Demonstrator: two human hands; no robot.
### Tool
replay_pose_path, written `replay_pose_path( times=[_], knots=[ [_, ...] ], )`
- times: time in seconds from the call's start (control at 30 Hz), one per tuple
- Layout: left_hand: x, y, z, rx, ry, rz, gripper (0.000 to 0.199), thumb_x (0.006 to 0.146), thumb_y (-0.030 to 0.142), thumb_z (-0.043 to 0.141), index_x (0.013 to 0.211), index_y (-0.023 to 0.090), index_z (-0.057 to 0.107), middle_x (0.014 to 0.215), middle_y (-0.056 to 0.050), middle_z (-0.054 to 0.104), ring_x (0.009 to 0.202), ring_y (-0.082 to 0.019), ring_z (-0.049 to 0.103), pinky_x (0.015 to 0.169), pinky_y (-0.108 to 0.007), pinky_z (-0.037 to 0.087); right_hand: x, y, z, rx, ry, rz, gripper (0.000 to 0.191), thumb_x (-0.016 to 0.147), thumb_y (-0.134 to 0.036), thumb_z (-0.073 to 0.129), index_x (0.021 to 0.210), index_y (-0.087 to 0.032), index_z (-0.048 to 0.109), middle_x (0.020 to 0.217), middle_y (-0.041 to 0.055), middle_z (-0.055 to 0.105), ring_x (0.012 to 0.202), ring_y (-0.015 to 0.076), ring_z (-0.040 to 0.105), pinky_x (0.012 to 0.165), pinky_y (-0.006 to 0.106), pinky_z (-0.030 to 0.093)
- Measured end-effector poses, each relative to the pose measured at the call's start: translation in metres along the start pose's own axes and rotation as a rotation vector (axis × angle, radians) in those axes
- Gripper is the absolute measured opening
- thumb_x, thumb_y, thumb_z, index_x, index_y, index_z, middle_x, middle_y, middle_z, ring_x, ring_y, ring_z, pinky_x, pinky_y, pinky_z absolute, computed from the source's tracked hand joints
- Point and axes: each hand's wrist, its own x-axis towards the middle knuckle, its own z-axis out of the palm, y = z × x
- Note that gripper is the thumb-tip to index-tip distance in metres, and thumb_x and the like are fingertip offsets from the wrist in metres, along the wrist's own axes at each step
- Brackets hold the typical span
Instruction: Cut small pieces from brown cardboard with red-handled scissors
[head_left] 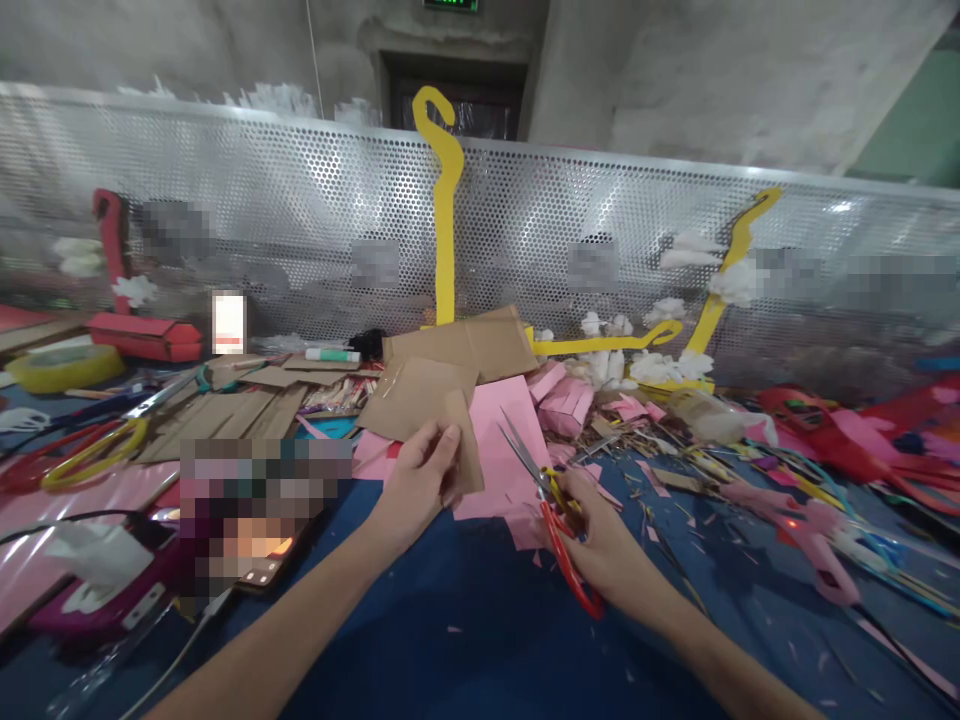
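Note:
Between the thumb and fingers of my left hand is a narrow brown cardboard piece, held upright near the middle of the view. My right hand grips a pair of scissors with red and yellow handles. Their blades point up and to the left, a little apart, to the right of the cardboard. Behind both hands lies a sheet of pink paper. Larger brown cardboard pieces rest just beyond it, partly overlapping.
Yellow cane-shaped cutouts stand along a perforated metal panel. On the right lie a pink glue gun and paper scraps. At left are a roll of yellow tape, larger scissors and a purple power strip.

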Motion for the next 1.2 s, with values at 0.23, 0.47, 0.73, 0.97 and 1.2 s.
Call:
replay_pose_path(
  times=[0.23, 0.47, 0.73, 0.97, 1.2],
  knots=[
    [-0.001, -0.001, -0.003, 0.067, -0.093, -0.025, 0.025, 0.092, 0.041, 0.062, 0.088, 0.018, 0.054, 0.075, 0.000, 0.064, 0.066, -0.013, 0.064, 0.065, -0.027, 0.055, -0.001, 0.006, 0.001, -0.185, 0.003, -0.130, 0.020, 0.084, -0.033, 0.067, 0.091, -0.022, 0.051, 0.092, 0.0035, 0.056, 0.083, 0.0203, 0.054, 0.075, 0.033, 0.047],
    [0.001, -0.005, -0.005, 0.168, -0.209, 0.109, 0.016, 0.084, 0.027, 0.071, 0.094, 0.015, 0.066, 0.088, -0.007, 0.072, 0.081, -0.017, 0.067, 0.078, -0.030, 0.053, 0.001, 0.010, 0.002, -0.301, 0.090, -0.233, 0.019, 0.080, -0.026, 0.068, 0.093, -0.021, 0.054, 0.096, 0.0061, 0.057, 0.088, 0.0232, 0.053, 0.077, 0.035, 0.045],
    [0.000, 0.001, -0.003, 0.166, -0.252, 0.144, 0.010, 0.084, 0.025, 0.072, 0.087, 0.015, 0.069, 0.083, -0.005, 0.072, 0.078, -0.016, 0.066, 0.075, -0.027, 0.052, 0.001, 0.007, -0.003, -0.317, 0.092, -0.215, 0.024, 0.073, -0.026, 0.075, 0.086, -0.021, 0.056, 0.094, 0.0046, 0.058, 0.083, 0.0214, 0.055, 0.074, 0.032, 0.044],
    [-0.001, 0.002, -0.004, 0.158, -0.271, 0.120, 0.017, 0.084, 0.027, 0.073, 0.093, 0.013, 0.070, 0.089, -0.007, 0.074, 0.083, -0.019, 0.068, 0.079, -0.030, 0.053, 0.003, 0.007, -0.004, -0.308, 0.089, -0.193, 0.025, 0.071, -0.026, 0.077, 0.079, -0.022, 0.054, 0.093, 0.0029, 0.059, 0.084, 0.0209, 0.056, 0.075, 0.031, 0.044],
    [0.000, 0.004, -0.005, 0.151, -0.294, 0.171, 0.012, 0.085, 0.025, 0.072, 0.091, 0.015, 0.070, 0.087, -0.006, 0.073, 0.081, -0.017, 0.068, 0.078, -0.030, 0.054, 0.002, 0.009, -0.003, -0.313, 0.097, -0.205, 0.022, 0.074, -0.028, 0.075, 0.079, -0.022, 0.054, 0.093, 0.0032, 0.059, 0.084, 0.0211, 0.056, 0.074, 0.031, 0.044]
  ],
)
